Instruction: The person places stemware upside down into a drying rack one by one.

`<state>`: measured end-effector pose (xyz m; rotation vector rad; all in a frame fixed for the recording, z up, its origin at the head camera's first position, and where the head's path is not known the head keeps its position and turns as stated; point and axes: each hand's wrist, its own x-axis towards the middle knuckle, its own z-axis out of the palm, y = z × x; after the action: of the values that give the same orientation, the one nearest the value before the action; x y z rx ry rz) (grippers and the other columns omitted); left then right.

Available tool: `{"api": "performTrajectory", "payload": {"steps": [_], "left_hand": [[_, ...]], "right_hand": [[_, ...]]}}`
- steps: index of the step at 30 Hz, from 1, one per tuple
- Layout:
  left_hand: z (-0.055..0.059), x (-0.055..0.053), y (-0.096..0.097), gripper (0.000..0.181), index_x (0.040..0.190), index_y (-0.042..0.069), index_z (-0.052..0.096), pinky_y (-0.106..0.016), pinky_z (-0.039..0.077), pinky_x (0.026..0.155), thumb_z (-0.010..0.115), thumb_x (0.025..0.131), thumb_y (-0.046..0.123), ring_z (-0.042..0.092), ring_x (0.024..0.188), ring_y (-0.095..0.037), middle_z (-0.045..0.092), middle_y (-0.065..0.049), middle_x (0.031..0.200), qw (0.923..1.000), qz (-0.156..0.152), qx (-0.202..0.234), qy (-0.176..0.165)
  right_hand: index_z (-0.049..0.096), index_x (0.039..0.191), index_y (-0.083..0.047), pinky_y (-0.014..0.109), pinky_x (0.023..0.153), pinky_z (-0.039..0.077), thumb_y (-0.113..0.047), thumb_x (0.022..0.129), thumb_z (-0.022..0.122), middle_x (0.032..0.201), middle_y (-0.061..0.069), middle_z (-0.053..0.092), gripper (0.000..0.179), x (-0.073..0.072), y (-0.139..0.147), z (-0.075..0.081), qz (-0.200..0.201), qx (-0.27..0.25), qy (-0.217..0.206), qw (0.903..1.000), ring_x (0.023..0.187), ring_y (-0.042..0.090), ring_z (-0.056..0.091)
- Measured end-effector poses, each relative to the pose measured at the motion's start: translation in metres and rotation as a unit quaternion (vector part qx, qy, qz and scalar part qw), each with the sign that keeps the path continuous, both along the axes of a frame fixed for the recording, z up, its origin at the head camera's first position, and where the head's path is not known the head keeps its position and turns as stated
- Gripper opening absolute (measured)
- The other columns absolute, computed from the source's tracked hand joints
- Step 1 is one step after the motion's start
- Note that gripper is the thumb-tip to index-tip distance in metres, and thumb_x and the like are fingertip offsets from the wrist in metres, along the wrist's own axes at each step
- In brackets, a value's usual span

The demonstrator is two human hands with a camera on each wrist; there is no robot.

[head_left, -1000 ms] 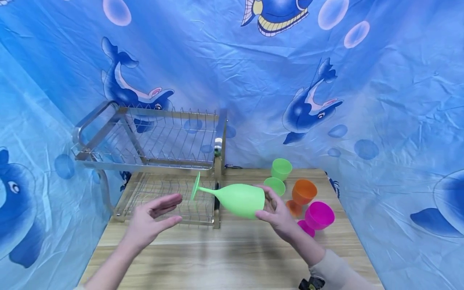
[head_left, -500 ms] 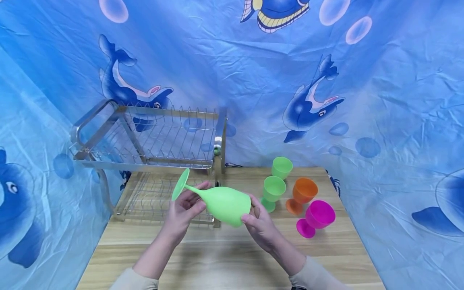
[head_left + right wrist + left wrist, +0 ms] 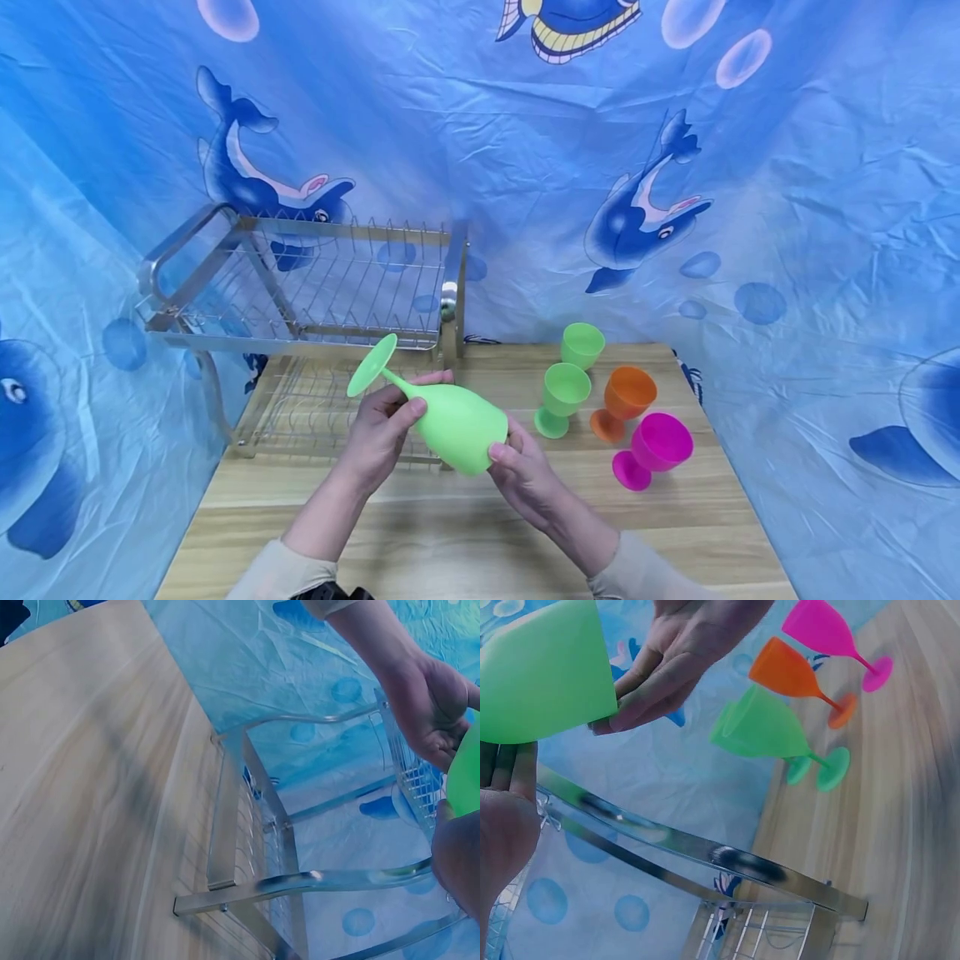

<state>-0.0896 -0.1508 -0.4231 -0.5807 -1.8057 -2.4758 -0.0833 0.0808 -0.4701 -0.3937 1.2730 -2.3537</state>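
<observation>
A light green plastic goblet is held tilted above the table, its round foot up and to the left, its mouth toward the lower right. My left hand grips it where the stem meets the bowl, thumb on the near side. At the rim, my right hand pinches the bowl with its thumb outside; the other fingers are partly hidden behind the rim. In the left wrist view the goblet's bowl spans both hands. Only an edge of the green bowl shows in the right wrist view.
A two-tier metal dish rack stands at the table's back left, just behind the goblet. To the right stand two green goblets, an orange goblet and a magenta goblet. A blue dolphin-print curtain surrounds the wooden table.
My left hand has come in from the left and taken hold of the goblet near its stem. The goblet has moved left and tilted more, foot higher; my right hand has moved left with it.
</observation>
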Motion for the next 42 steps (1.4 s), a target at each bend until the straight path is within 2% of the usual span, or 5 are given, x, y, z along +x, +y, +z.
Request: {"api": "performTrajectory", "payload": {"steps": [20, 26, 31, 36, 42], "left_hand": [[0.023, 0.000, -0.020, 0.027, 0.125, 0.003, 0.078, -0.030, 0.059, 0.098, 0.056, 0.109, 0.001, 0.071, 0.125, -0.022, 0.078, -0.012, 0.125, 0.9992, 0.019, -0.021, 0.029], [0.033, -0.001, -0.024, 0.028, 0.121, 0.008, 0.080, -0.030, 0.058, 0.100, 0.055, 0.109, 0.001, 0.071, 0.122, -0.021, 0.079, -0.007, 0.124, 0.9992, 0.008, -0.034, 0.017], [0.064, -0.002, -0.054, 0.028, 0.117, 0.006, 0.080, -0.032, 0.055, 0.107, 0.054, 0.109, -0.002, 0.070, 0.125, -0.024, 0.078, -0.008, 0.124, 0.9975, 0.014, -0.057, 0.040], [0.117, -0.005, -0.096, 0.025, 0.124, -0.008, 0.072, -0.027, 0.051, 0.110, 0.054, 0.108, -0.006, 0.069, 0.127, -0.022, 0.078, -0.011, 0.125, 0.9878, 0.032, -0.135, 0.071], [0.171, -0.018, -0.142, 0.028, 0.134, -0.004, 0.070, -0.015, 0.045, 0.109, 0.060, 0.109, 0.004, 0.061, 0.134, -0.009, 0.078, 0.001, 0.128, 0.9466, 0.112, -0.294, 0.068]], "right_hand": [[0.035, 0.156, 0.006, 0.033, 0.116, 0.048, -0.028, 0.100, 0.079, 0.146, 0.009, 0.055, 0.079, -0.002, -0.005, 0.022, 0.073, -0.004, 0.085, 0.9937, 0.133, 0.018, 0.056], [0.026, 0.163, 0.009, 0.037, 0.120, 0.044, -0.031, 0.102, 0.075, 0.161, 0.022, 0.044, 0.088, -0.019, 0.014, 0.044, 0.062, 0.069, 0.137, 0.9862, 0.145, 0.028, 0.052], [0.029, 0.164, 0.002, 0.036, 0.123, 0.038, -0.029, 0.100, 0.076, 0.166, 0.024, 0.039, 0.086, -0.061, 0.032, 0.076, -0.034, 0.153, 0.248, 0.9561, 0.153, 0.043, 0.039], [0.027, 0.167, -0.001, 0.032, 0.127, 0.032, -0.042, 0.095, 0.082, 0.171, 0.016, 0.036, 0.099, -0.098, 0.017, 0.096, -0.111, 0.208, 0.318, 0.9183, 0.158, 0.028, 0.036], [0.020, 0.172, -0.019, 0.028, 0.129, 0.024, -0.044, 0.098, 0.078, 0.177, 0.001, 0.025, 0.098, -0.122, -0.024, 0.102, -0.149, 0.266, 0.330, 0.8936, 0.160, 0.013, 0.028]]}}
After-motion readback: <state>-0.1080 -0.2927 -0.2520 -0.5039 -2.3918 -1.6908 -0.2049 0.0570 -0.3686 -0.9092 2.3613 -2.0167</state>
